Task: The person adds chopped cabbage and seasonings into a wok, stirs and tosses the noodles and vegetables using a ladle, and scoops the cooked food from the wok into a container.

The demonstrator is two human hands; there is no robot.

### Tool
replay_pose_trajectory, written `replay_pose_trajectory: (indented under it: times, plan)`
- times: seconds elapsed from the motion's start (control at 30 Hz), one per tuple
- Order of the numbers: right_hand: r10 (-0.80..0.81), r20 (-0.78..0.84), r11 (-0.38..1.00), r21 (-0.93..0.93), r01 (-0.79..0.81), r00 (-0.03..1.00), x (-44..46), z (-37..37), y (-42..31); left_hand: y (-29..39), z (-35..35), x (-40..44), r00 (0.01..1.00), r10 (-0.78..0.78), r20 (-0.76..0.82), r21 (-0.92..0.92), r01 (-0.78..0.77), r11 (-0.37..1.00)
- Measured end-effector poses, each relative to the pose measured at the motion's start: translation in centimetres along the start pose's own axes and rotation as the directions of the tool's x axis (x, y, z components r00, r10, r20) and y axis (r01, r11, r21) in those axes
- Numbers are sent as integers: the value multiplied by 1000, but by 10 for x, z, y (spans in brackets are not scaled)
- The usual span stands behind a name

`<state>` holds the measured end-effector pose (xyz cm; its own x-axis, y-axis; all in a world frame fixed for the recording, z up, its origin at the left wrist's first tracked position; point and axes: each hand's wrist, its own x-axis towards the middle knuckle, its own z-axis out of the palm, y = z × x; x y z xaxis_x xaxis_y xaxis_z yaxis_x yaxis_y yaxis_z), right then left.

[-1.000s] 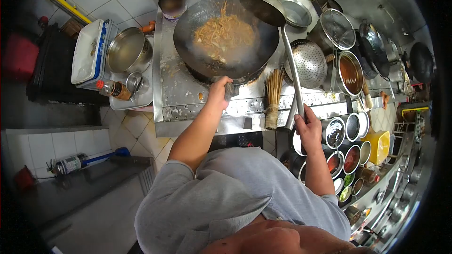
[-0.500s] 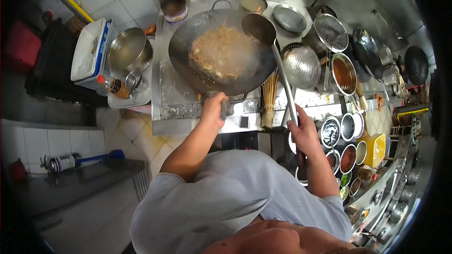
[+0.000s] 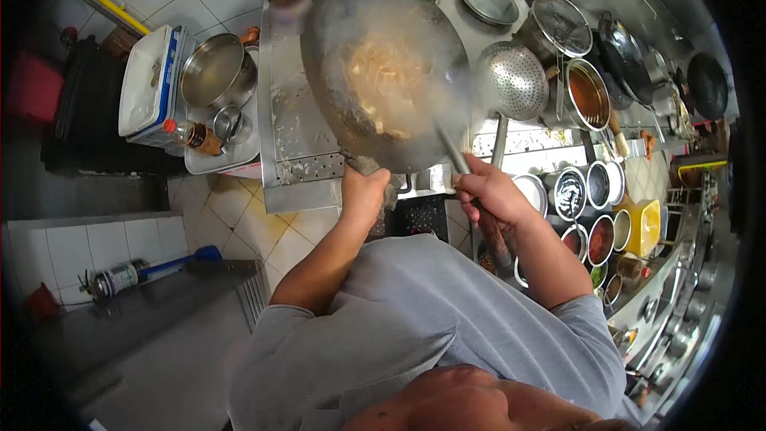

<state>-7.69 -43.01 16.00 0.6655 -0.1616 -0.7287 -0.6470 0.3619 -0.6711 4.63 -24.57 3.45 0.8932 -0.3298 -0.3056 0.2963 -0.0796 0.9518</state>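
Note:
A large dark wok (image 3: 323,56) sits tilted over the stove, holding steaming food that looks like noodle strands (image 3: 387,72). My left hand (image 3: 365,201) is closed at the wok's near rim, with a grey-brown rag (image 3: 363,164) in its grip. Slanting into the wok is a long metal ladle (image 3: 453,146); steam hides its bowl. My right hand (image 3: 496,191) wraps around the ladle's handle, whose brown wooden end points back toward my body.
Right of the wok are a perforated strainer (image 3: 515,80), a pot of reddish-brown liquid (image 3: 586,96) and a mesh sieve (image 3: 562,24). Several seasoning containers (image 3: 570,191) stand close to my right arm. At left are a steel pot (image 3: 211,72) and a red-capped bottle (image 3: 191,136).
The wok has tilted and shifted slightly up and right. The ladle came down from the wok's right side into it, as my right hand moved left. Steam has thickened.

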Motion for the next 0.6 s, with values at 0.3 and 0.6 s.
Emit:
replay_pose_trajectory:
  times: [0.3,0.6]
  plan:
    - [-160,195,876,479,48,968,-26,85,27,8,-64,-4,837,-469,283,-261,538,802]
    - [-319,-90,741,597,308,943,-93,195,134,17,-182,-55,794,-474,380,-52,530,846]
